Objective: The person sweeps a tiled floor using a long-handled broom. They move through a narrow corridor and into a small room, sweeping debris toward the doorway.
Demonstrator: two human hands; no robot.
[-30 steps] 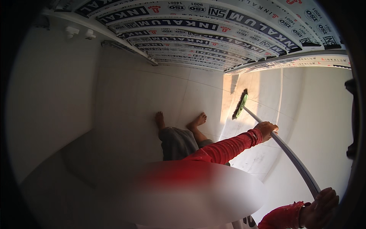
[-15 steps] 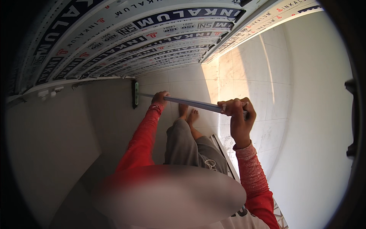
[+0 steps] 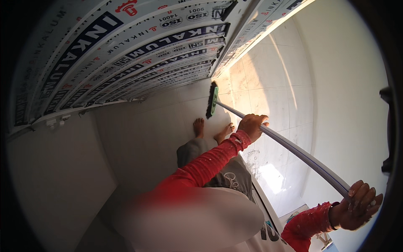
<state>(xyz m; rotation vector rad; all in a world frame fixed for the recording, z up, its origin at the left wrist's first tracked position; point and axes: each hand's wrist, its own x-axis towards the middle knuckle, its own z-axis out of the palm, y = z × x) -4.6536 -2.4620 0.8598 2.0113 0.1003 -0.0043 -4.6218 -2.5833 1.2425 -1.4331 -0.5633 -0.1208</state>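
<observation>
Toward one o'clock from our bare feet [image 3: 210, 130], the green-and-black broom head [image 3: 212, 100] rests on the pale tiled floor [image 3: 268, 84]. Our left hand [image 3: 252, 125] wraps the grey handle [image 3: 294, 151] midway; our right hand [image 3: 357, 206] clenches its end at four o'clock.

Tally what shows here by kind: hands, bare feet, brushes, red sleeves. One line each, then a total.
Hands: 2, left hand and right hand, both on the handle
Bare feet: 2
Long-handled brush: 1
Red sleeves: 2
Total: 7
</observation>
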